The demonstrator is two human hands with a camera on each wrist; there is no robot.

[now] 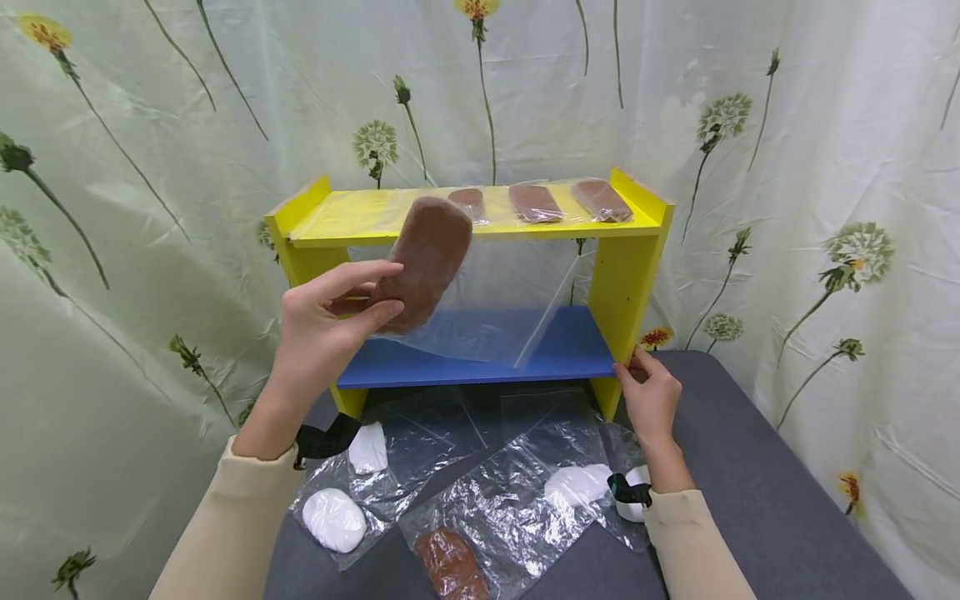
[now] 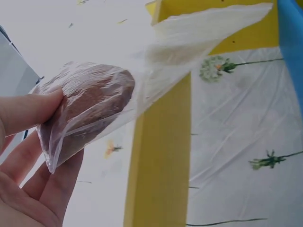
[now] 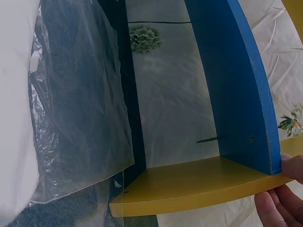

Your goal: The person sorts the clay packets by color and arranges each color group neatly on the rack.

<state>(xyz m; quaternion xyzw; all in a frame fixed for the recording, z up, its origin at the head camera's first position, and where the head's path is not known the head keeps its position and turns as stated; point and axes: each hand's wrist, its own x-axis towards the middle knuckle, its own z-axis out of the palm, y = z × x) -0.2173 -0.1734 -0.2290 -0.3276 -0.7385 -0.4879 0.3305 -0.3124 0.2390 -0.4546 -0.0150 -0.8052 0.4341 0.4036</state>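
Observation:
My left hand (image 1: 322,321) pinches a brown slab in a clear plastic bag (image 1: 431,254), thumb on one side and fingers on the other. In the head view it is raised in front of the shelf unit (image 1: 630,308). The bag's loose part hangs off to the right, over the opening above the blue shelf (image 1: 480,354). In the left wrist view the bagged slab (image 2: 94,94) shows wrinkled plastic across it. My right hand (image 1: 651,392) grips the front edge of the yellow side panel at the blue shelf's right end. Its thumb and fingers (image 3: 270,208) sit either side of that edge.
Several bagged brown slabs (image 1: 536,202) lie on the yellow top shelf (image 1: 352,212), toward its right. Below, bagged white lumps (image 1: 335,520) and another bagged brown slab (image 1: 452,565) lie on the dark grey surface (image 1: 750,467). A flowered curtain (image 1: 787,150) hangs behind.

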